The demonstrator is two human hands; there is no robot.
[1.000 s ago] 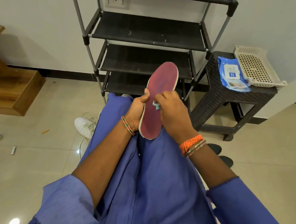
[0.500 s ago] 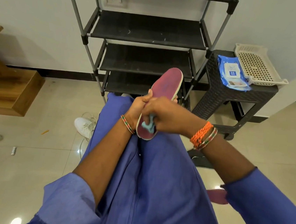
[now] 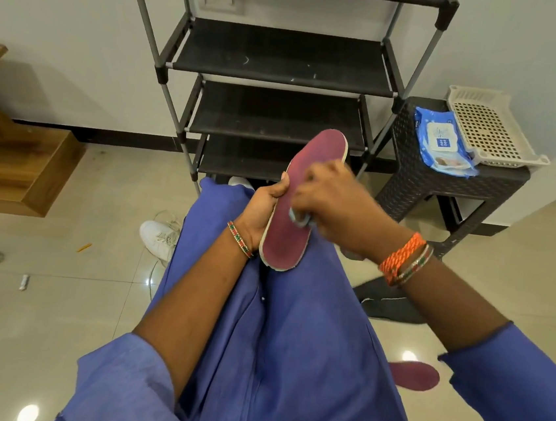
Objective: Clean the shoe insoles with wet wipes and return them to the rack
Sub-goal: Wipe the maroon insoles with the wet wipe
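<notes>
We see the maroon foam insole with a pale edge held above the lap, toe end pointing up toward the rack, heel end just over the blue trousers. The left hand grips its left edge, thumb on the maroon face, fingers curled behind. The right hand is motion-blurred and lies across the insole's middle, fingers curled onto a small pale blue wet wipe pressed to the face.

A second maroon insole lies flat on the beige tiled floor, under the right forearm, well apart from the first.

The black metal-framed shoe rack stands against the wall ahead. Just right of it, a dark woven-pattern plastic stool carries a blue wet-wipe pack and a cream perforated plastic tray, touching side by side. The pack's white flap label has print we can't read.

A white sneaker sits on the floor left of the knees; a dark flat item lies under the right wrist.
</notes>
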